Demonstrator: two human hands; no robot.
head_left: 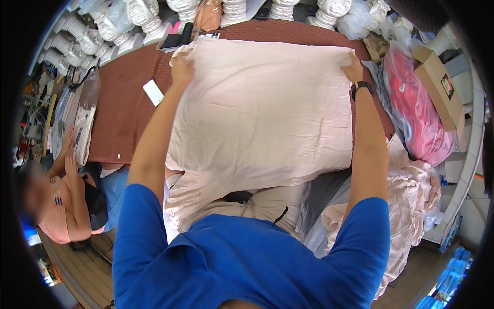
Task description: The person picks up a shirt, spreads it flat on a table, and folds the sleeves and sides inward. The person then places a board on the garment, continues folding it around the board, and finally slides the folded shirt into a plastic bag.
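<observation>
A wide pale pink cloth (pixel 267 108) lies spread in front of me over the brown table cover, with fine creases across it. Its near edge hangs down over my lap in loose folds. My left hand (pixel 182 70) is closed on the cloth's far left corner, where the fabric bunches a little. At the far right corner, my right hand (pixel 352 69) pinches the edge; a black watch (pixel 361 88) is on that wrist. Whether the cloth is a garment or a sheet I cannot tell.
A white phone-like slab (pixel 153 92) rests on the brown table cover (pixel 116 108). White balusters (pixel 146 20) line the far side. More pink cloth (pixel 406 206), a red plastic-wrapped bundle (pixel 417 103) and a cardboard box (pixel 440 87) lie right. Another person's hands (pixel 70 154) work at left.
</observation>
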